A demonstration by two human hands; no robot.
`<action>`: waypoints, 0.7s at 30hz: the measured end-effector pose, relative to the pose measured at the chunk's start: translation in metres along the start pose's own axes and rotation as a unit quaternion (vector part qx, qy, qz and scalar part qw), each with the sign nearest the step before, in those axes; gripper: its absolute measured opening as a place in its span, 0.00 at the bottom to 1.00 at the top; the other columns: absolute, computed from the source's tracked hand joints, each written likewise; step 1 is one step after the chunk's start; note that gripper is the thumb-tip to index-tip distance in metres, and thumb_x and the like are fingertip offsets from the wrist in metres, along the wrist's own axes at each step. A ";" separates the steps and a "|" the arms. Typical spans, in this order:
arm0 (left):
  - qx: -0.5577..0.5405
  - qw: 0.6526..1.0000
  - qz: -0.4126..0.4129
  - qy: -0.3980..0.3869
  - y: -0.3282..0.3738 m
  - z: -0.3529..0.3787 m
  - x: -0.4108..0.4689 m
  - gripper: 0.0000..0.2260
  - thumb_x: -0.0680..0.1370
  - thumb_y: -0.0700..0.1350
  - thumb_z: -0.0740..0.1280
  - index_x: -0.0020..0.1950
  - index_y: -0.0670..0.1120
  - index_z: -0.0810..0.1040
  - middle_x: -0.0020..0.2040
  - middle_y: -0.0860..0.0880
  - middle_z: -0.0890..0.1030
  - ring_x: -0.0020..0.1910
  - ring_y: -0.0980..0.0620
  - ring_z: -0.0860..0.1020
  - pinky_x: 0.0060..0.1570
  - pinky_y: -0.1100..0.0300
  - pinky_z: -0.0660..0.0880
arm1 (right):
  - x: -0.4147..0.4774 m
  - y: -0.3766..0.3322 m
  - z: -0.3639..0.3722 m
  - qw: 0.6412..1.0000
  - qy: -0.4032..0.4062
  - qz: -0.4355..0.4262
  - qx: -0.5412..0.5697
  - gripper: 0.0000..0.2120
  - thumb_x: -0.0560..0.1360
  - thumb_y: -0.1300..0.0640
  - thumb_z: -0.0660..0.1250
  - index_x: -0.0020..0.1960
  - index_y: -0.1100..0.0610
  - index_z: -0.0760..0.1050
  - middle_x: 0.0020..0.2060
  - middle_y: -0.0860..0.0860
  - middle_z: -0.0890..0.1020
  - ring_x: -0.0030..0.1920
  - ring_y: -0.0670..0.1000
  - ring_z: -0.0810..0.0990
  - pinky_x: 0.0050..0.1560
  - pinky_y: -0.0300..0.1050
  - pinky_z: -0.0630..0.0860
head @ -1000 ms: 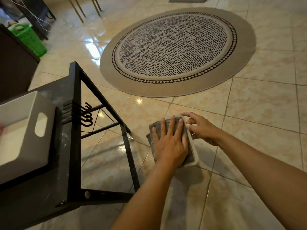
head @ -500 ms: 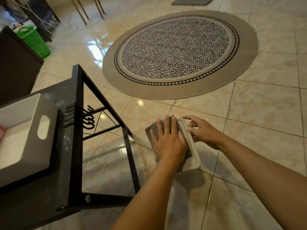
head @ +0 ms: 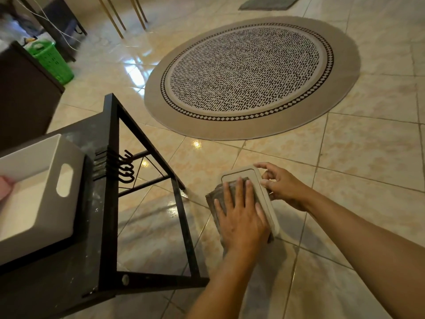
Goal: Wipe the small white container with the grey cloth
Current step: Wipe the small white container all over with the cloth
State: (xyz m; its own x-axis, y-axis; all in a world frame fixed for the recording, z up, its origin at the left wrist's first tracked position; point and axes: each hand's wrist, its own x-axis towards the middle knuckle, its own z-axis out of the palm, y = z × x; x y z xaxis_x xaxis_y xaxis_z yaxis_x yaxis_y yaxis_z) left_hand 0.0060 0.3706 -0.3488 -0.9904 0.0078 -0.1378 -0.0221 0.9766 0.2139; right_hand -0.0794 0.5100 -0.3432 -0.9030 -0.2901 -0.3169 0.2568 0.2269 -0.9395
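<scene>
The small white container [head: 247, 174] is held up over the tiled floor, its flat rectangular face toward me. My left hand [head: 241, 217] lies flat on the grey cloth [head: 212, 199], pressing it against that face; the cloth covers the lower part, and the top end of the container shows bare. My right hand [head: 281, 185] grips the container's right edge with fingers and thumb. The cloth hangs a little past the container's left side.
A black metal rack [head: 110, 203] stands at the left with hooks [head: 125, 168] on its side and a larger white bin [head: 41, 189] on top. A round patterned rug [head: 250, 74] lies ahead. A green basket [head: 51, 59] and dark furniture [head: 25, 95] are at far left.
My left hand has slid the cloth down the container's face toward me, uncovering its top end. My right hand keeps its hold on the right edge.
</scene>
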 end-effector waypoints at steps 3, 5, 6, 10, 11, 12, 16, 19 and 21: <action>0.039 0.998 0.036 -0.018 0.014 0.001 0.013 0.29 0.82 0.58 0.42 0.77 0.53 0.31 0.77 0.52 0.28 0.74 0.44 0.26 0.70 0.38 0.28 | 0.002 0.000 0.000 1.000 -0.002 -0.001 -0.003 0.22 0.81 0.64 0.61 0.73 0.51 0.68 0.43 0.58 0.72 0.42 0.54 0.77 0.44 0.49 0.80; 0.026 0.999 0.018 -0.008 0.010 -0.005 0.031 0.28 0.80 0.58 0.38 0.78 0.53 0.33 0.78 0.52 0.31 0.75 0.45 0.28 0.73 0.37 0.33 | 0.001 -0.001 -0.001 1.000 -0.003 -0.001 -0.007 0.22 0.80 0.65 0.61 0.73 0.51 0.68 0.43 0.58 0.72 0.42 0.54 0.76 0.42 0.48 0.80; 0.011 1.000 -0.002 0.002 0.004 -0.006 0.035 0.28 0.80 0.58 0.38 0.78 0.54 0.33 0.79 0.52 0.32 0.75 0.45 0.29 0.73 0.37 0.35 | 0.000 -0.002 -0.001 1.000 -0.001 0.001 -0.010 0.23 0.80 0.66 0.61 0.73 0.51 0.67 0.43 0.57 0.72 0.42 0.53 0.76 0.42 0.47 0.81; -0.004 1.000 -0.019 0.005 -0.011 -0.001 0.001 0.27 0.82 0.57 0.43 0.77 0.54 0.32 0.78 0.52 0.31 0.74 0.46 0.26 0.74 0.38 0.35 | 0.001 -0.004 0.001 1.000 -0.001 0.009 -0.011 0.23 0.80 0.67 0.60 0.73 0.51 0.67 0.41 0.54 0.72 0.40 0.51 0.76 0.41 0.46 0.81; 0.003 1.000 -0.002 0.000 -0.005 0.001 -0.008 0.28 0.82 0.58 0.42 0.77 0.54 0.32 0.78 0.52 0.30 0.74 0.46 0.26 0.73 0.39 0.33 | 0.002 -0.004 0.001 1.000 0.001 0.009 -0.011 0.23 0.80 0.67 0.59 0.72 0.51 0.68 0.41 0.54 0.71 0.40 0.51 0.76 0.40 0.46 0.81; 0.016 1.000 0.017 -0.007 0.001 0.005 -0.012 0.28 0.81 0.58 0.40 0.77 0.54 0.31 0.77 0.52 0.29 0.74 0.46 0.26 0.72 0.39 0.32 | 0.002 -0.004 0.002 1.000 0.003 0.008 -0.010 0.23 0.80 0.67 0.59 0.72 0.51 0.68 0.40 0.53 0.71 0.40 0.51 0.75 0.40 0.45 0.80; 0.019 0.999 0.035 -0.009 0.005 0.006 0.011 0.29 0.79 0.59 0.37 0.78 0.53 0.32 0.77 0.52 0.28 0.74 0.46 0.26 0.72 0.38 0.31 | 0.001 -0.003 0.003 1.000 0.005 0.006 -0.009 0.22 0.80 0.65 0.61 0.72 0.51 0.67 0.42 0.55 0.72 0.42 0.53 0.77 0.43 0.50 0.82; -0.012 1.000 -0.015 0.004 -0.007 0.004 0.002 0.28 0.83 0.56 0.43 0.78 0.53 0.33 0.78 0.51 0.30 0.74 0.47 0.27 0.74 0.38 0.35 | 0.000 -0.003 0.002 1.000 0.007 0.011 -0.009 0.24 0.80 0.67 0.60 0.73 0.51 0.65 0.42 0.54 0.72 0.43 0.53 0.77 0.46 0.53 0.82; 0.000 1.000 -0.008 -0.014 0.000 0.005 -0.014 0.28 0.82 0.57 0.42 0.78 0.53 0.32 0.78 0.51 0.30 0.74 0.46 0.26 0.73 0.38 0.34 | 0.000 -0.004 0.003 1.000 0.007 0.010 -0.009 0.24 0.80 0.67 0.59 0.73 0.52 0.66 0.40 0.53 0.71 0.40 0.51 0.76 0.42 0.50 0.82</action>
State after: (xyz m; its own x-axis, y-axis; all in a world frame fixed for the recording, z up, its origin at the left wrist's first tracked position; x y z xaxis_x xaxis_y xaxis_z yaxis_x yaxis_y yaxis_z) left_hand 0.0204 0.3719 -0.3511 -0.9857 -0.0011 -0.1682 -0.0370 0.9768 0.2107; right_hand -0.0800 0.5062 -0.3395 -0.9022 -0.2722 -0.3345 0.2699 0.2486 -0.9302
